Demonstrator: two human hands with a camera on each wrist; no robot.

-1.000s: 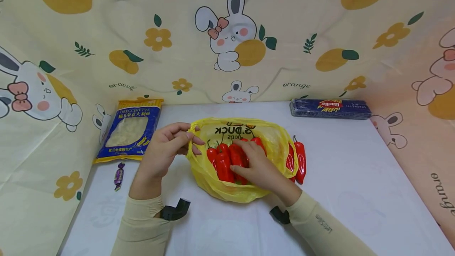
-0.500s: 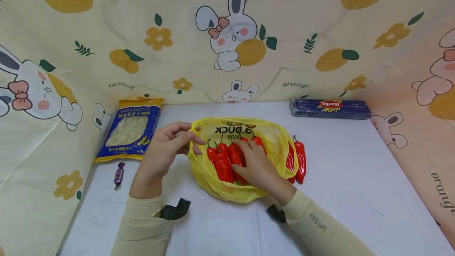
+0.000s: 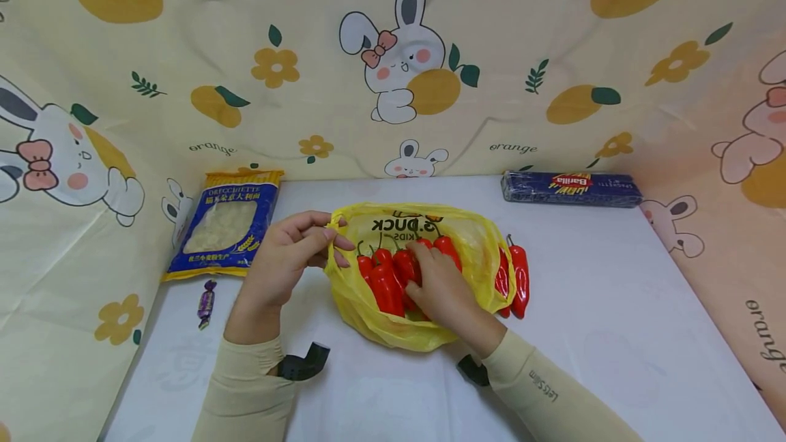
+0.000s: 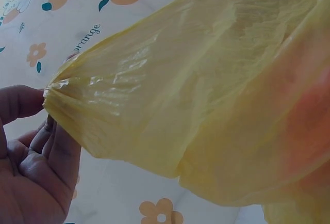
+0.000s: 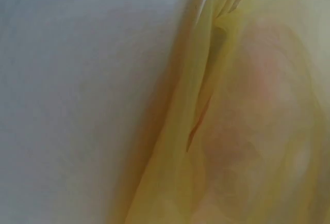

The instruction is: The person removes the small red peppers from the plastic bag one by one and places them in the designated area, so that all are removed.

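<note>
Yellow bag (image 3: pixel 393 333), red peppers (image 3: pixel 385 288), blue-yellow packet (image 3: pixel 222 224)

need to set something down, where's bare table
Bare: table right of the outer red pepper, nearer than the Barilla pack; also between the sleeves, nearer than the yellow bag. Crowded: around pasta packet, candy and left fingers.

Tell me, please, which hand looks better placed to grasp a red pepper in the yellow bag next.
Probably the right hand: it is inside the yellow bag, at the red peppers, though its grip is unclear. The left hand pinches the bag's rim.
</note>
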